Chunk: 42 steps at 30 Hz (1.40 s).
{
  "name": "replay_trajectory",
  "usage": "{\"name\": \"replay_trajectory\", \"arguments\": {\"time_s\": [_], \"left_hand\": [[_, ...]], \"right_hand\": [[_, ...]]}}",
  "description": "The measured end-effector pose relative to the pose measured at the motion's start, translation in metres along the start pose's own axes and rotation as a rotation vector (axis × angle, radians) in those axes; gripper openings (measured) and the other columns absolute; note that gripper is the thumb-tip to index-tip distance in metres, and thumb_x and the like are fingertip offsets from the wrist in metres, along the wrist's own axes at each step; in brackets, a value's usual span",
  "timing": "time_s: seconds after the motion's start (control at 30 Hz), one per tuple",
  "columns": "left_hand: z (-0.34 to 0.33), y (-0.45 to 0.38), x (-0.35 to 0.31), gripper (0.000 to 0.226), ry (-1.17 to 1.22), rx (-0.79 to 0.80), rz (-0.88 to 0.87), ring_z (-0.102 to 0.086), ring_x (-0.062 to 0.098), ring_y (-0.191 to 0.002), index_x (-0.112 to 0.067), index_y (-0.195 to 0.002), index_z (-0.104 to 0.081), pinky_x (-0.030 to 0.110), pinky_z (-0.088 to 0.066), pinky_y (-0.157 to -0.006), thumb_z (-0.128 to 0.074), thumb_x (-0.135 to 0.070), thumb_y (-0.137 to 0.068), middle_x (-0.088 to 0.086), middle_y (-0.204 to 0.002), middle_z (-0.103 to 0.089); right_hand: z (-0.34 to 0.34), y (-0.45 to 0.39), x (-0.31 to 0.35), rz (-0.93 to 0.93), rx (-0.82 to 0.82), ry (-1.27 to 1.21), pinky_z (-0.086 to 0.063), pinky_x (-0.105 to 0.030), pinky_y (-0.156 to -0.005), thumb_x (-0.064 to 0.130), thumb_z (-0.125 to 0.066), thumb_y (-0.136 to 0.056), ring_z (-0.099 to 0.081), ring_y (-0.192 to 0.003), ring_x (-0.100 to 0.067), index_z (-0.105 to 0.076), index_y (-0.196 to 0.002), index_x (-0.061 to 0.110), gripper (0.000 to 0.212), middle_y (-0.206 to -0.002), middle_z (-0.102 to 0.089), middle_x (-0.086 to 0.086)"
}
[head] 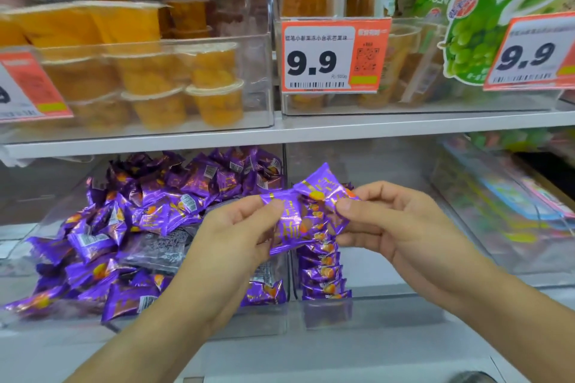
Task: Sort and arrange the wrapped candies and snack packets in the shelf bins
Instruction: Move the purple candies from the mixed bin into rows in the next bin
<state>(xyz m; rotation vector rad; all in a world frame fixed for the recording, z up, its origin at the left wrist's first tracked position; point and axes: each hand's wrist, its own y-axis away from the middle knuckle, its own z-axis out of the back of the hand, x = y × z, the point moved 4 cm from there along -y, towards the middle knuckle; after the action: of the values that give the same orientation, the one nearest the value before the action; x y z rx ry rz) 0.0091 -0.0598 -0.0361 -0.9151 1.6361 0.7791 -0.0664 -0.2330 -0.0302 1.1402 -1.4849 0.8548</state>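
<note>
Purple candy packets (pixel 298 221) are in my grip in front of the lower shelf, held above the divider between two clear bins.

Step in hand, as I judge it: squaring up a small bundle before it goes into the ordered row.

Left hand (pixel 239 236): fingers curled, thumb and fingertips pinching the left end of the bundle. Closed onto the wrappers, not around them.

Right hand (pixel 395 221): thumb and forefinger pinching the right end of the topmost packet, remaining fingers loosely curled beneath. I cannot tell the count of packets held; at least two overlap.

Just behind and below the hands: a neat row of packets (pixel 323 270) standing on edge along the left wall of the right bin (pixel 389 295). Most of that bin shows no stock.

Left bin (pixel 193 325): a loose pile of purple packets (pixel 149 214), facing every way, with one dark packet (pixel 155 246) lying among them; its print is too blurred to read.

Next move, as a judgement: line up the edges, turn the bundle upright, lower it onto the row's far end, hold it together until it leans on the row. Risk: slick wrappers may fan out on release.

Farther up: the shelf above carries orange jelly cups (pixel 174 84) in a clear bin, a 9.9 price tag (pixel 333 56), and a green grape bag (pixel 485 15).
</note>
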Motion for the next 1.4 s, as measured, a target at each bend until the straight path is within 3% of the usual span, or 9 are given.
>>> {"name": "replay_trajectory", "arguments": {"time_s": [0.13, 0.27, 0.4, 0.5, 0.67, 0.9, 1.1, 1.2, 1.4], "left_hand": [[0.0, -0.001, 0.003, 0.024, 0.108, -0.022, 0.047, -0.069, 0.037, -0.098, 0.009, -0.105, -0.067, 0.041, -0.059, -0.087, -0.05, -0.005, -0.095, 0.025, -0.103, -0.073], [-0.007, 0.0, 0.004, 0.05, 0.143, -0.009, 0.078, -0.066, 0.041, -0.107, 0.011, -0.114, -0.063, 0.048, -0.053, -0.097, -0.055, -0.031, -0.087, 0.027, -0.109, -0.07], [-0.011, 0.003, 0.002, 0.063, 0.015, 0.005, 0.02, -0.058, 0.032, -0.09, 0.016, -0.108, -0.059, 0.054, -0.048, -0.098, -0.065, -0.04, -0.078, 0.041, -0.108, -0.058], [-0.012, 0.004, 0.002, 0.052, -0.062, 0.006, -0.029, -0.055, 0.031, -0.088, 0.006, -0.103, -0.067, 0.059, -0.047, -0.096, -0.066, -0.039, -0.077, 0.041, -0.105, -0.059], [-0.016, 0.004, 0.003, 0.031, -0.107, 0.103, -0.106, -0.072, 0.024, -0.084, -0.007, -0.105, -0.074, 0.028, -0.057, -0.074, -0.06, -0.026, -0.085, 0.013, -0.093, -0.076], [-0.019, 0.004, 0.004, 0.023, -0.369, 0.061, -0.284, -0.069, 0.023, -0.094, -0.027, -0.096, -0.079, 0.037, -0.056, -0.087, -0.067, -0.045, -0.086, 0.008, -0.099, -0.072], [-0.012, 0.0, 0.006, 0.036, -0.624, -0.023, -0.35, -0.063, 0.009, -0.083, -0.037, -0.104, -0.068, 0.022, -0.052, -0.074, -0.065, -0.059, -0.076, -0.006, -0.095, -0.068], [0.001, -0.007, 0.009, 0.034, -0.899, -0.108, -0.379, -0.056, 0.005, -0.083, -0.032, -0.111, -0.06, 0.014, -0.046, -0.075, -0.073, -0.04, -0.081, -0.011, -0.094, -0.059], [0.013, -0.018, 0.027, 0.028, -0.747, -0.086, -0.147, -0.059, 0.004, -0.06, -0.025, -0.104, -0.062, 0.021, -0.052, -0.065, -0.078, -0.028, -0.08, -0.006, -0.08, -0.064]], "right_hand": [[-0.009, 0.005, -0.004, -0.091, 0.096, -0.094, -0.061, -0.036, -0.07, 0.011, -0.08, -0.058, -0.069, -0.067, -0.029, -0.062, -0.082, 0.003, 0.032, -0.08, -0.07, -0.02], [-0.017, 0.01, -0.01, -0.09, 0.149, -0.024, -0.061, -0.032, -0.068, 0.013, -0.084, -0.057, -0.072, -0.074, -0.031, -0.065, -0.082, 0.003, 0.032, -0.084, -0.072, -0.024], [-0.018, 0.011, -0.014, -0.076, 0.146, 0.015, -0.06, -0.032, -0.063, 0.01, -0.082, -0.062, -0.072, -0.068, -0.03, -0.065, -0.084, 0.0, 0.029, -0.078, -0.069, -0.021], [-0.017, 0.012, -0.016, -0.085, 0.139, 0.135, -0.059, -0.034, -0.06, 0.018, -0.084, -0.061, -0.071, -0.065, -0.028, -0.063, -0.085, 0.002, 0.035, -0.074, -0.067, -0.015], [-0.013, 0.012, -0.008, 0.092, 0.096, 0.427, -0.06, -0.038, -0.078, 0.051, -0.09, -0.059, -0.07, -0.092, -0.014, -0.058, -0.113, 0.026, 0.068, -0.104, -0.068, 0.011], [-0.009, 0.005, -0.004, 0.22, 0.153, 0.435, -0.058, -0.05, -0.081, 0.039, -0.089, -0.063, -0.068, -0.094, -0.025, -0.057, -0.119, 0.029, 0.065, -0.106, -0.072, 0.005], [0.017, -0.015, 0.01, 0.338, 0.143, 0.696, -0.046, -0.014, -0.066, 0.032, -0.09, -0.064, -0.065, -0.079, -0.01, -0.07, -0.102, 0.022, 0.045, -0.092, -0.074, 0.005], [0.054, -0.035, 0.006, 0.289, 0.088, 0.955, -0.045, -0.015, -0.066, 0.042, -0.092, -0.06, -0.062, -0.077, -0.005, -0.069, -0.097, 0.028, 0.045, -0.087, -0.071, 0.008], [0.082, -0.064, -0.035, 0.027, 0.216, 1.407, -0.043, -0.018, -0.06, 0.037, -0.094, -0.056, -0.058, -0.072, -0.004, -0.062, -0.089, 0.036, 0.046, -0.086, -0.063, 0.017]]}}
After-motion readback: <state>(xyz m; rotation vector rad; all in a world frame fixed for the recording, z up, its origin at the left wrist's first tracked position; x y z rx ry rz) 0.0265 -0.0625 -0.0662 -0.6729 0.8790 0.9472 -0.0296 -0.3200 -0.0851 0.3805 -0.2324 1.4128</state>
